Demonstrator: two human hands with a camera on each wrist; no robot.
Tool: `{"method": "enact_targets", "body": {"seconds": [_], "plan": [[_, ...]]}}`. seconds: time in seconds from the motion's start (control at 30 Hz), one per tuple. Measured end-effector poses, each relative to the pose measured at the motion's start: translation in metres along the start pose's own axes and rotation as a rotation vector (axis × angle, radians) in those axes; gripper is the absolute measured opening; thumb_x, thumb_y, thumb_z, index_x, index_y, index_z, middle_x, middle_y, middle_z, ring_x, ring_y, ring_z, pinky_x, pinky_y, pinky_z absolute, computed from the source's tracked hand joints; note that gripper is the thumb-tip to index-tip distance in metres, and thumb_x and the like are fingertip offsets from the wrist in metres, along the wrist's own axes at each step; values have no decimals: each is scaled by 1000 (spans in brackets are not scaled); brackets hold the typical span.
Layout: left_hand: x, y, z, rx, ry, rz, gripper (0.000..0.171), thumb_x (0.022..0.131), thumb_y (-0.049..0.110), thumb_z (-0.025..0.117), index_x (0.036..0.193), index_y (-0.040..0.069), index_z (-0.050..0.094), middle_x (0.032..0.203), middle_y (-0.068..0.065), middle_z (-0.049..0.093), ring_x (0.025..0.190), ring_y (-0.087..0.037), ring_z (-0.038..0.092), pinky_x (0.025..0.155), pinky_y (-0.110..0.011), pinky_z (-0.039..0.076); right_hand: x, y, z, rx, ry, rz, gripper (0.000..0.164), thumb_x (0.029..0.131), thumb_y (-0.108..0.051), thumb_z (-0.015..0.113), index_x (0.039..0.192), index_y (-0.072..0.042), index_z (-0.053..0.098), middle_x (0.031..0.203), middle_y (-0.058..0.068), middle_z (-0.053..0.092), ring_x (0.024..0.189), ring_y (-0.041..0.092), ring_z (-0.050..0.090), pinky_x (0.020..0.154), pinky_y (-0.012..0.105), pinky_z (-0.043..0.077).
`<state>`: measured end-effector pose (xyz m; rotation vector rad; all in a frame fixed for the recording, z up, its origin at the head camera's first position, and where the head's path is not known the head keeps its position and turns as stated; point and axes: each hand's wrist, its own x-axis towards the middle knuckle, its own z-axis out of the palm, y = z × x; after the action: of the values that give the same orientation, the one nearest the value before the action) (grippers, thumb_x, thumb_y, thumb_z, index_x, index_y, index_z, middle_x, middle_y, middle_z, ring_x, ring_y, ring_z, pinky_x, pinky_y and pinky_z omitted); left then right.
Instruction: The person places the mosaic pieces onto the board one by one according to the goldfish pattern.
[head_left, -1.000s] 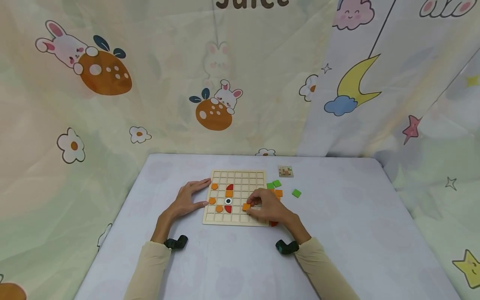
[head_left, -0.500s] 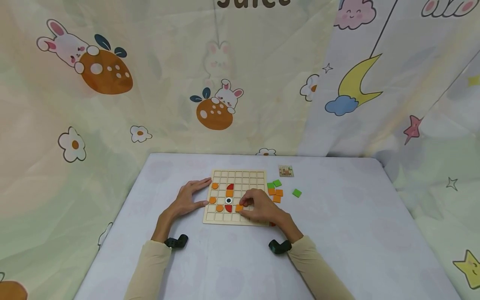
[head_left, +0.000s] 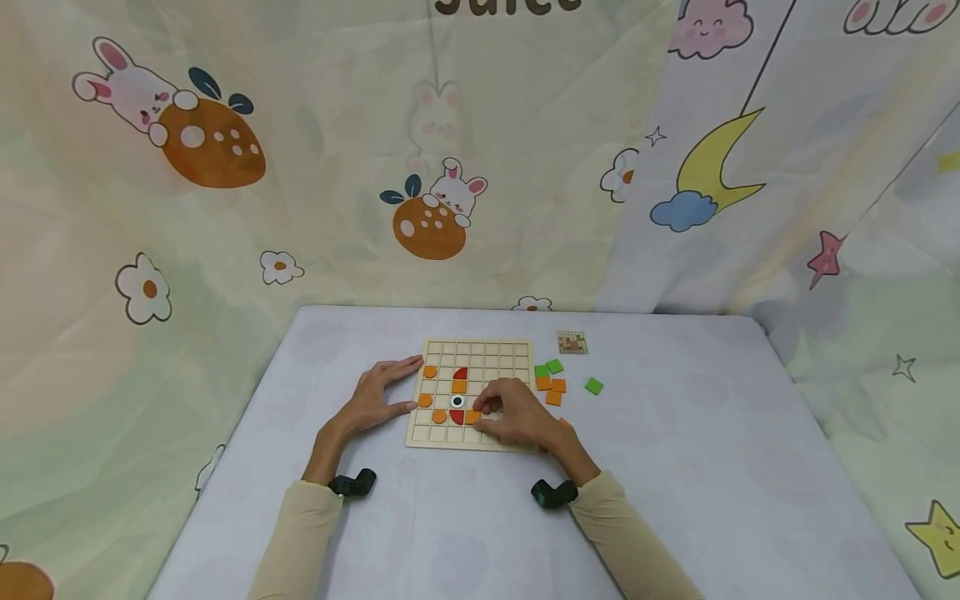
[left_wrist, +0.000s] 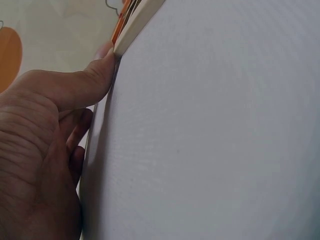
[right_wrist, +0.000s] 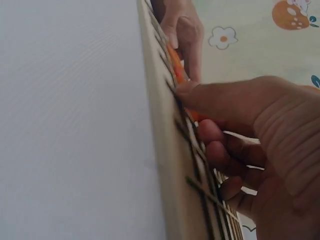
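Observation:
A wooden grid board [head_left: 495, 354] lies on the table. My left hand [head_left: 369, 398] rests at its left edge, thumb and fingers extended; in the left wrist view the thumb touches the board's edge. Over the lower middle, my right hand [head_left: 517, 411] pinches an orange square tile [head_left: 472, 417] between thumb and fingers, just right of a red quarter-round tile [head_left: 457, 417]. Above that red piece sit a white disc with a black centre [head_left: 457, 402], an orange square [head_left: 459, 387] and another red piece [head_left: 461, 373]. Several orange round tiles [head_left: 438, 417] stand on the left columns.
Right of the board lie loose orange square tiles [head_left: 553, 398] and green square tiles [head_left: 594, 386]. A small patterned card [head_left: 572, 342] is at the back right. My right forearm partly covers some orange pieces. A printed cloth backdrop [head_left: 337, 167] rises behind the white table [head_left: 712, 433].
My right hand has slid left across the board with the orange square tile, up beside the lower red piece. The left hand has stayed at the board's edge.

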<state>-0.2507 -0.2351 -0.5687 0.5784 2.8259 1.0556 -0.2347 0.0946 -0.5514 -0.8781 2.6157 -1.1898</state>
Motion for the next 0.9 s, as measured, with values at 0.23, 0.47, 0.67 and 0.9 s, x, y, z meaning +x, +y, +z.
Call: {"method": "enact_targets", "body": {"seconds": [0.23, 0.47, 0.67, 0.9], "plan": [[0, 0, 0, 5, 0, 5, 83, 93, 32, 88, 165, 18, 50, 175, -4, 45, 155, -41, 42, 124, -68, 25, 1, -4, -2, 19, -13, 13, 19, 86, -16, 94, 100, -11, 82, 90, -4, 74, 80, 9, 64, 77, 21, 56], [0, 0, 0, 7, 2, 6, 84, 92, 32, 88, 165, 18, 50, 175, -4, 45, 155, -41, 41, 124, -68, 25, 0, -4, -3, 31, -8, 3, 23, 86, -17, 95, 103, -9, 83, 95, -1, 77, 83, 10, 65, 79, 22, 57], [0, 0, 1, 9, -1, 2, 83, 93, 30, 88, 165, 18, 49, 175, -4, 45, 156, -42, 41, 125, -69, 24, -6, -2, -14, 41, 5, 30, 28, 85, -19, 96, 107, -8, 84, 103, 1, 80, 89, 12, 71, 84, 25, 60], [0, 0, 1, 22, 13, 15, 82, 93, 31, 87, 165, 17, 49, 175, -6, 45, 155, -43, 41, 124, -70, 25, -23, 13, -39, 4, 77, 56, 28, 85, -17, 94, 110, -8, 84, 104, 2, 79, 93, 14, 68, 85, 30, 58]]}}
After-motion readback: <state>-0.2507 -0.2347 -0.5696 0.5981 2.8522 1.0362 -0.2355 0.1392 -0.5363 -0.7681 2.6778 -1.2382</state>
